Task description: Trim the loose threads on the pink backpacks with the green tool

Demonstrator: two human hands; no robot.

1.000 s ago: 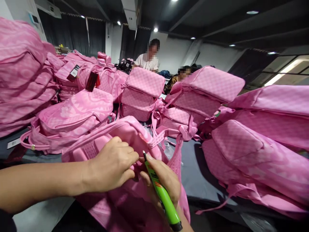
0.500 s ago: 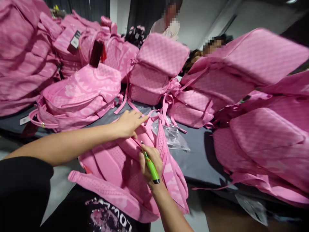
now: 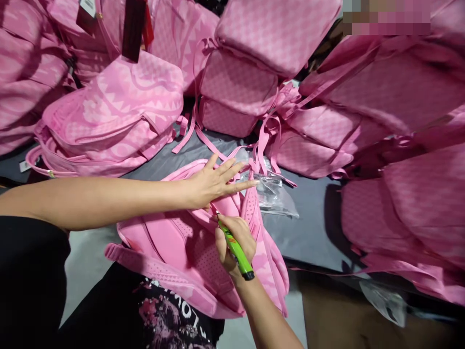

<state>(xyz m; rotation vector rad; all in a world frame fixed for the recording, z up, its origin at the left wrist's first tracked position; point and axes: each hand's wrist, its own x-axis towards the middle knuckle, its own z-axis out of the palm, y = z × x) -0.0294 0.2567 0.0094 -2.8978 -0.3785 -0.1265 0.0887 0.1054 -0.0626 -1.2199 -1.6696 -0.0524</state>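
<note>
A pink backpack [image 3: 160, 237] lies across my lap and the table edge, its padded back panel and straps facing up. My left hand [image 3: 218, 182] lies over the top of it with fingers spread and the palm down. Just below, my right hand [image 3: 238, 242] is closed around a bright green marker pen [image 3: 234, 247] with a black end. The pen's tip is at the backpack's upper part, under my left hand; a thin pink edge or cord shows there, and I cannot tell whether the tip touches it.
A patterned pink backpack [image 3: 112, 114] with a dark hang tag [image 3: 131, 29] lies at the left. Checkered pink bags [image 3: 240, 82] are stacked behind, with more backpacks [image 3: 407, 208] at the right. Crumpled clear plastic [image 3: 278, 196] rests on the grey tabletop [image 3: 305, 232].
The view has tipped downward and come closer. My left hand's fingers are spread wider and reach further right. The marker stays in my right hand, near the same spot on the backpack.
</note>
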